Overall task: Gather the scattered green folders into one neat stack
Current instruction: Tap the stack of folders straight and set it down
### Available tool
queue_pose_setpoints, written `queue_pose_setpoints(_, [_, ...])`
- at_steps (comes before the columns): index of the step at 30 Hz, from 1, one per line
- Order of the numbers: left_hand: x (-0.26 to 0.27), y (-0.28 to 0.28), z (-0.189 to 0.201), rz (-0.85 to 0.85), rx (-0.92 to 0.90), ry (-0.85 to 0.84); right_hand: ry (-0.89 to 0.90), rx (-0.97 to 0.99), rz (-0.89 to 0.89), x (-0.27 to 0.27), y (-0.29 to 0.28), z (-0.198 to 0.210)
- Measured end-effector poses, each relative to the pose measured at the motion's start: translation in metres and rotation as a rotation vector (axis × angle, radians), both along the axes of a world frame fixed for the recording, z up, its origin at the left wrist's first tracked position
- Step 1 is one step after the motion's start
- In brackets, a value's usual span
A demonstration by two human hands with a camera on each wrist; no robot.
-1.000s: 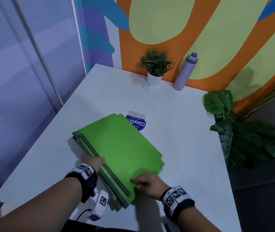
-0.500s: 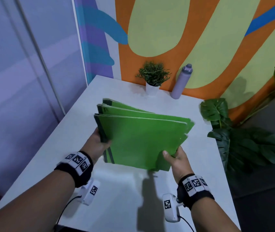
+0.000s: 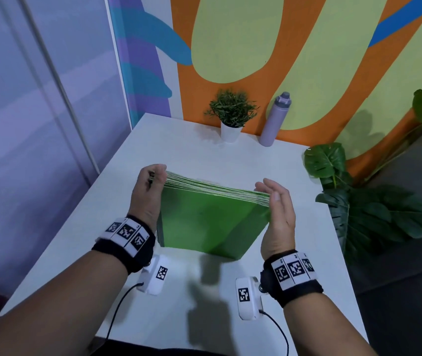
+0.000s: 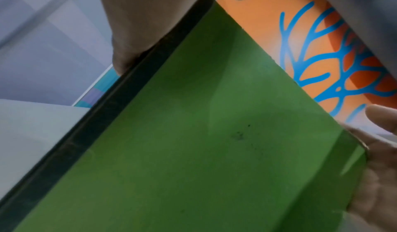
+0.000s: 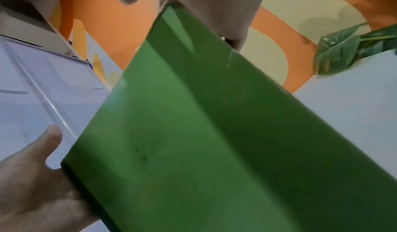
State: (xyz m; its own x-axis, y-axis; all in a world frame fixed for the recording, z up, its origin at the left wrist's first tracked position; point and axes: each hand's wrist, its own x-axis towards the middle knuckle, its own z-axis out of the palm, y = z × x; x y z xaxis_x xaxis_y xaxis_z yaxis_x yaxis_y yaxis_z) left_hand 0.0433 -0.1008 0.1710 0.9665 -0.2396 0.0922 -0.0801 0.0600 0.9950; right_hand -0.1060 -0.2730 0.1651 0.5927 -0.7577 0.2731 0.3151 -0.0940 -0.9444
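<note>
The green folders point(image 3: 212, 219) stand on edge as one bundle near the middle of the white bench point(image 3: 269, 160), lower edge down toward the bench top and upper edges fanned slightly, tilted back toward twelve o'clock. They sit between the two hands.

The left hand point(image 3: 148, 194) is at nine o'clock of the bundle, forearm reaching in from seven o'clock, wrist turned so the back of the hand faces the head camera. Its grip is closed round the bundle's dark spine edge: the fingers curl over the top left corner and the palm lies along the side, which the left wrist view confirms with the palm flat against the dark strip point(image 4: 128, 86).

The right hand point(image 3: 278, 214) is at three o'clock of the bundle, forearm coming from five o'clock, palm turned inward. Its grip is open; the fingers are straight and together, pressed flat against the right-hand edges of the folders, with the thumb point(image 3: 275, 196) lying on the upper corner. From the right wrist view the palm sits along the bundle's edge, fingers extended.

At twelve o'clock on the bench, near the painted wall, a small potted plant point(image 3: 231, 114) stands just beside a lilac bottle point(image 3: 275, 119). Large leaves point(image 3: 325, 160) hang at the bench's two o'clock edge
</note>
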Motion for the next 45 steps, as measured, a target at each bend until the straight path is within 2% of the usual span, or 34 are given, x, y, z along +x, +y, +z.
queue_pose_setpoints(3, [0.001,-0.009,0.003,0.115,0.043,0.046,0.019,0.044,-0.114,0.01,0.003,0.001])
queue_pose_setpoints(7, [0.003,-0.011,-0.001,0.139,0.094,-0.018,0.059,0.047,-0.139,0.015,0.002,-0.008])
queue_pose_setpoints(10, [0.005,-0.006,-0.008,0.053,0.112,-0.068,0.036,0.012,-0.08,0.009,0.0,-0.012])
queue_pose_setpoints(13, [0.012,0.007,-0.029,-0.13,0.16,0.059,0.093,0.078,0.046,-0.002,0.003,-0.031])
queue_pose_setpoints(15, [0.015,0.015,-0.045,-0.23,0.28,0.089,0.169,0.144,0.098,-0.007,0.006,-0.048])
queue_pose_setpoints(17, [0.013,0.019,-0.056,-0.26,0.417,0.081,0.247,0.168,0.114,-0.009,0.006,-0.059])
queue_pose_setpoints(19, [0.01,0.019,-0.058,-0.239,0.478,0.072,0.291,0.166,0.12,-0.009,0.004,-0.063])
queue_pose_setpoints(24, [0.004,0.018,-0.058,-0.215,0.515,0.022,0.307,0.137,0.099,-0.016,0.0,-0.069])
queue_pose_setpoints(29, [0.003,0.025,-0.068,-0.251,0.537,0.068,0.388,0.065,0.103,-0.023,0.001,-0.083])
queue_pose_setpoints(39, [-0.005,0.032,-0.107,-0.297,0.679,0.193,0.671,-0.072,0.096,-0.035,0.014,-0.127])
queue_pose_setpoints(45, [-0.007,0.025,-0.095,-0.243,0.656,0.15,0.834,-0.085,0.071,-0.021,-0.008,-0.111])
